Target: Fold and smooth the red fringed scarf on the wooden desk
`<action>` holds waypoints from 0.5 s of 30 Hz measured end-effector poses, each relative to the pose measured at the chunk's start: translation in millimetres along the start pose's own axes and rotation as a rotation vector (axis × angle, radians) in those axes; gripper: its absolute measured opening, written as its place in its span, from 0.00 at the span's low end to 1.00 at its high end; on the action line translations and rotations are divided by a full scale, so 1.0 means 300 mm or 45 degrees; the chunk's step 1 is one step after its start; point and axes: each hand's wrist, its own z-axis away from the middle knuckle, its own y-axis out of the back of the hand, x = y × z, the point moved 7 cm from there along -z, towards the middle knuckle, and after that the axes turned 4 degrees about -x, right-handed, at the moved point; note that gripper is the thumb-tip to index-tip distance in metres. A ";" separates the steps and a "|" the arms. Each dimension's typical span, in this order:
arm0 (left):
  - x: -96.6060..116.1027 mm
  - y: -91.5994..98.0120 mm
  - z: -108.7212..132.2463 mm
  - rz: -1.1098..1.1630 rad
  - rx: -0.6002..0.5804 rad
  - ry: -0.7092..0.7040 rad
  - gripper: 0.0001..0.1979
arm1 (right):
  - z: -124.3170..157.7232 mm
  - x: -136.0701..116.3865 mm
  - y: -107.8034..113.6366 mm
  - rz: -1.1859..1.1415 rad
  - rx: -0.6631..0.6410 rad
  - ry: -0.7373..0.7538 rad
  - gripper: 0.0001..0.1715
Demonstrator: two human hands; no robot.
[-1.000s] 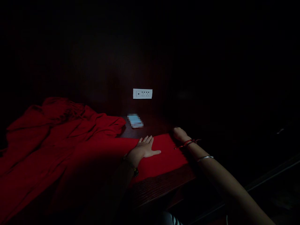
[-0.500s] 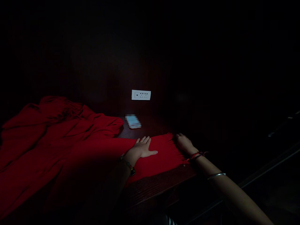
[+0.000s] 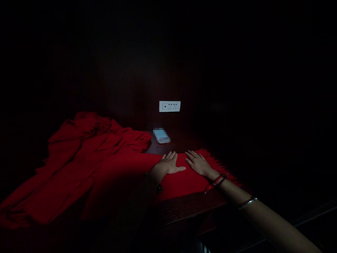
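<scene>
The left hand [image 3: 169,166] lies spread on the red cloth [image 3: 131,162]. The right hand [image 3: 199,165], also spread, rests near its fringe [image 3: 220,164].

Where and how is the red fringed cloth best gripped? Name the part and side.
Probably at the fringed end, pinched along the edge from the right: there the red cloth lies flat and spread, strands pointing outward, with the right hand flat beside them. Its left part is rumpled.

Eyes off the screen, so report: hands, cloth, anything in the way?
Left hand open, flat on red cloth. Right hand likewise, nearer fringe. Cloth flat around hands, bunched at left. Blurred pale-blue item behind, off the cloth.
</scene>
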 end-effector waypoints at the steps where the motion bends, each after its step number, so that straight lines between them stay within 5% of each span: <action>1: -0.007 0.003 0.007 0.004 -0.014 0.020 0.43 | -0.003 0.012 -0.018 0.003 -0.027 -0.005 0.30; 6: -0.134 0.049 0.121 -0.044 -0.039 0.139 0.42 | -0.023 0.050 -0.039 0.043 -0.052 0.009 0.31; 10: -0.361 0.124 0.309 -0.029 0.224 0.298 0.37 | -0.058 0.074 -0.048 0.050 -0.052 0.037 0.32; 15: -0.530 0.165 0.491 0.029 0.496 0.117 0.26 | -0.093 0.105 -0.084 0.038 -0.032 0.062 0.32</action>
